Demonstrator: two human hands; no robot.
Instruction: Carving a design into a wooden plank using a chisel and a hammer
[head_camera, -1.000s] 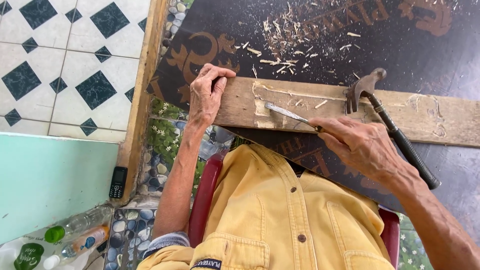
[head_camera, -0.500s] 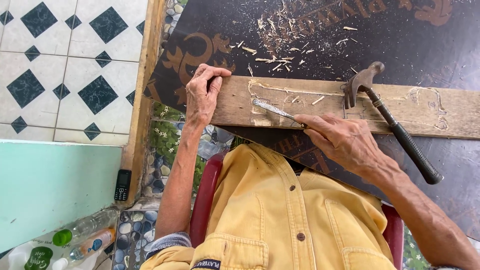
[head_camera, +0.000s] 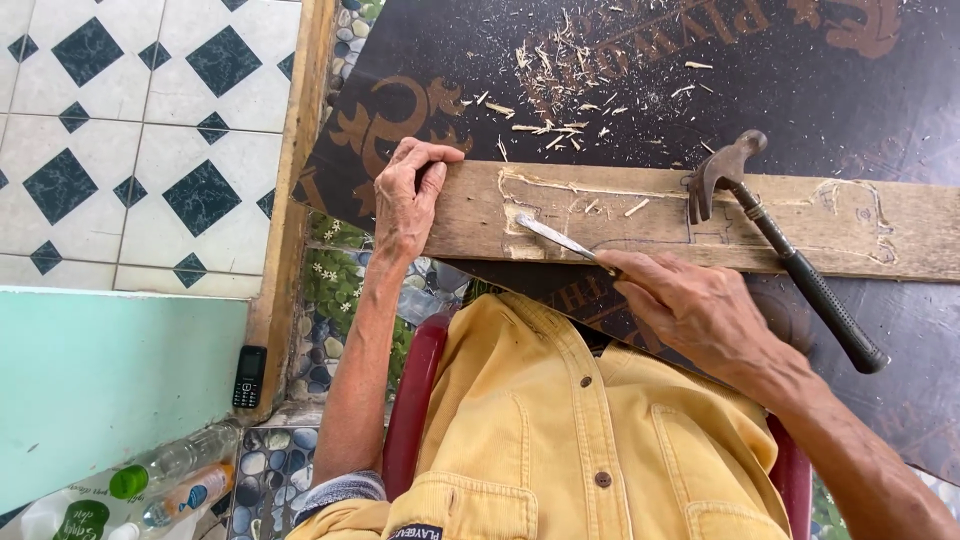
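The left hand (head_camera: 408, 200) lies at the left end of the wooden plank (head_camera: 640, 215), fingers (head_camera: 425, 152) curled over its far edge, pinning it to the dark worktop (head_camera: 620, 110). Beside it, a pale notch is cut along the plank's left part; the pencilled outline farther right looks uncut. The chisel (head_camera: 555, 238) rests with its blade in that notch, handle wrapped by the right hand (head_camera: 700, 310). A claw hammer (head_camera: 780, 245) lies untouched across the plank.

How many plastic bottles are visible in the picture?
2 at least: a green-capped bottle and an orange-labelled bottle, both bottom left. The frame edge may hide more.
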